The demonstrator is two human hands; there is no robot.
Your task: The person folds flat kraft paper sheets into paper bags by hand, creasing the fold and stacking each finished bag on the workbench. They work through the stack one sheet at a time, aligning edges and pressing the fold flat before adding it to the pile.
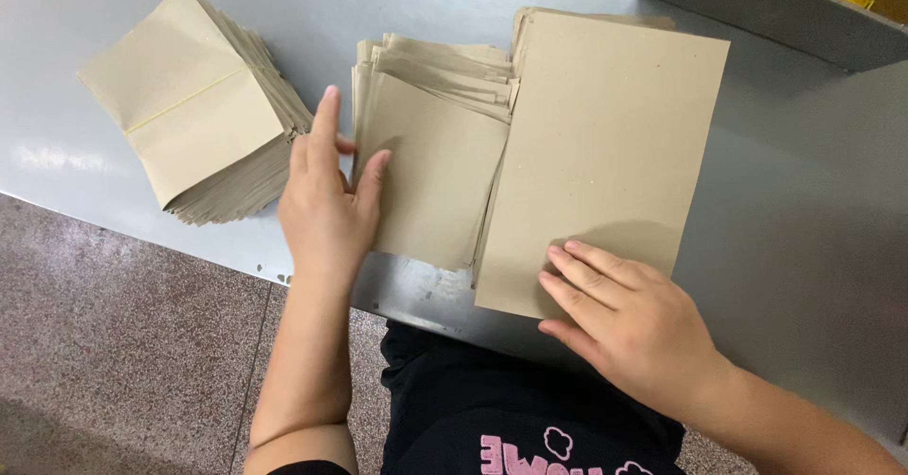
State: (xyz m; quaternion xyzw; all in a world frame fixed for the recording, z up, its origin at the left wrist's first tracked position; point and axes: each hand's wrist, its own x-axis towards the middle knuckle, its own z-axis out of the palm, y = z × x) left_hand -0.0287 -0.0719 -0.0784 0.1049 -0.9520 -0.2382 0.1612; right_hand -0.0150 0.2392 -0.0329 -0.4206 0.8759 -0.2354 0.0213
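While left hand (326, 212) edges folded sheets (430, 177), right fingers (577, 281) seemingly press tall sheet (601, 153)

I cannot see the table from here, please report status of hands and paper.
Left hand flat against folded paper stack. Right hand fingertips pressing tall paper sheet stack. Nothing blocks them.

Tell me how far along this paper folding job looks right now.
Looks done: a bundle of folded tan paper pieces tied with a thin yellow band lies at the left of the grey metal table. In hand: the left hand presses against a loose stack of folded tan pieces. Left: the right hand rests on a stack of flat, unfolded tan sheets.
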